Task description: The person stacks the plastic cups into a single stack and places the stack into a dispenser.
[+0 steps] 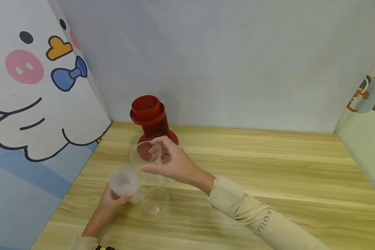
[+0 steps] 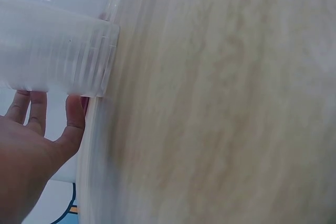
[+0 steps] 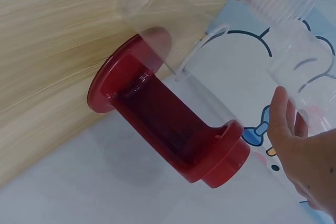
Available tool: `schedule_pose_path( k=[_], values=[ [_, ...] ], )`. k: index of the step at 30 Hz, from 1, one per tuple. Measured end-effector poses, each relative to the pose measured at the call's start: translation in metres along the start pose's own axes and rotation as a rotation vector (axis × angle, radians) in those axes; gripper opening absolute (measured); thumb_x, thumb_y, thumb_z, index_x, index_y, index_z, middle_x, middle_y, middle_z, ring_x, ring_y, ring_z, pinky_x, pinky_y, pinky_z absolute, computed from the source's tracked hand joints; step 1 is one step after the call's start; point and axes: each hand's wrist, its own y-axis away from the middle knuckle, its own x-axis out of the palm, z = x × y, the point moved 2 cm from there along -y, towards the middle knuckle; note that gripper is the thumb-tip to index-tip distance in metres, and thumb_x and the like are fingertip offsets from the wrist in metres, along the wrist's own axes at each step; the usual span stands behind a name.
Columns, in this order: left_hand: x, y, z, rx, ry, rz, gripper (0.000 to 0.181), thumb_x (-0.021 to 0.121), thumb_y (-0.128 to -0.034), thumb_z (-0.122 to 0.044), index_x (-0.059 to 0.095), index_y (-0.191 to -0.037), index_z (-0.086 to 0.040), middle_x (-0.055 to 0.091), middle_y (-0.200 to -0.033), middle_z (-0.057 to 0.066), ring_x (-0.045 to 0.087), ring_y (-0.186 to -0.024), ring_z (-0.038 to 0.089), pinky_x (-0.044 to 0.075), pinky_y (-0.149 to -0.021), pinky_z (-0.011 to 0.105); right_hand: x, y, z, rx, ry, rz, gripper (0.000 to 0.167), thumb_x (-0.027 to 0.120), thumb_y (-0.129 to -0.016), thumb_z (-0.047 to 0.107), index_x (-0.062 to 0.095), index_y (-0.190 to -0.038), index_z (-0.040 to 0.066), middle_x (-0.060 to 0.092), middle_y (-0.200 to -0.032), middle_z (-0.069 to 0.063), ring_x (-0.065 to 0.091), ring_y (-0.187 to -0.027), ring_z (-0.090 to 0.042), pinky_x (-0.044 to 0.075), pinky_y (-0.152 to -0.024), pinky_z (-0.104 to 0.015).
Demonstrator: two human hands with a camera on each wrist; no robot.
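In the head view, my left hand (image 1: 107, 205) grips a stack of translucent plastic cups (image 1: 124, 182) by its side, with the thumb across the front. The cups' ribbed rims (image 2: 94, 61) show in the left wrist view. Higher and to the right, my right hand (image 1: 176, 161) holds a single clear plastic cup (image 1: 137, 156) between thumb and fingers. Another clear cup (image 1: 156, 201) stands on the table just right of the stack. Behind the right hand is a red cylindrical holder (image 1: 156, 128) with a round flanged base, partly hidden by the hand and cup.
The wood-grain table (image 1: 253, 166) meets a pale back wall (image 1: 222, 62). On the left stands a panel with a cartoon print (image 1: 22, 104); a green printed panel (image 1: 368, 139) is at the right. Beside the red holder, the right wrist view shows a tall clear cup-like shape (image 3: 173, 30).
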Motion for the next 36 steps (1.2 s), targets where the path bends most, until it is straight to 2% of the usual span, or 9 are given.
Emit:
schedule_pose_path(
  k=[6,11,17,22,30,36],
  values=[
    [0.0,0.001,0.003,0.053,0.033,0.012,0.065,0.066,-0.0786,0.006,0.035,-0.133,-0.01,0.05,-0.114,-0.001,0.052,-0.1,0.007,0.043,-0.083,0.018,0.005,-0.003,0.001,-0.013,-0.01,-0.011,0.056,0.077,-0.079,0.027,0.046,-0.125,0.017,0.058,-0.106,0.005,0.057,-0.097,-0.008,0.05,-0.081,-0.034],
    [-0.001,0.001,0.004,0.054,0.032,0.026,0.063,0.065,-0.0801,0.006,0.036,-0.132,-0.018,0.048,-0.115,-0.001,0.051,-0.101,0.008,0.043,-0.084,0.018,0.01,-0.007,0.004,-0.019,-0.021,-0.003,0.058,0.077,-0.079,0.027,0.045,-0.126,0.016,0.058,-0.106,0.006,0.056,-0.096,-0.007,0.05,-0.082,-0.033],
    [0.0,0.001,0.002,0.041,0.027,0.022,0.063,0.066,-0.0803,0.004,0.035,-0.134,-0.011,0.049,-0.115,0.001,0.051,-0.101,0.008,0.043,-0.083,0.018,0.013,-0.012,0.009,-0.018,-0.035,0.011,0.06,0.077,-0.079,0.029,0.044,-0.129,0.02,0.056,-0.114,0.006,0.056,-0.099,-0.009,0.05,-0.082,-0.03],
    [0.0,0.0,0.001,0.01,0.016,0.032,0.06,0.065,-0.082,0.001,0.034,-0.132,-0.011,0.049,-0.116,0.003,0.052,-0.101,0.009,0.044,-0.083,0.02,0.016,-0.016,0.015,-0.011,-0.039,0.027,0.062,0.076,-0.08,0.032,0.042,-0.132,0.022,0.055,-0.117,0.01,0.056,-0.1,-0.006,0.05,-0.081,-0.027],
    [-0.003,0.0,0.001,0.023,0.021,0.054,0.058,0.065,-0.0833,0.0,0.035,-0.132,-0.012,0.051,-0.115,0.002,0.053,-0.101,0.01,0.044,-0.084,0.02,0.027,-0.025,0.022,-0.021,-0.071,0.072,0.066,0.074,-0.081,0.031,0.04,-0.136,0.02,0.06,-0.118,0.0,0.058,-0.101,-0.006,0.05,-0.082,-0.025],
    [-0.004,0.001,0.002,0.018,-0.003,0.062,0.054,0.064,-0.084,-0.001,0.035,-0.129,-0.01,0.052,-0.113,0.002,0.054,-0.1,0.01,0.044,-0.084,0.021,0.036,-0.031,0.023,-0.026,-0.04,0.1,0.064,0.074,-0.081,0.033,0.041,-0.135,0.021,0.059,-0.115,0.008,0.055,-0.104,-0.003,0.048,-0.085,-0.024]
  ],
)
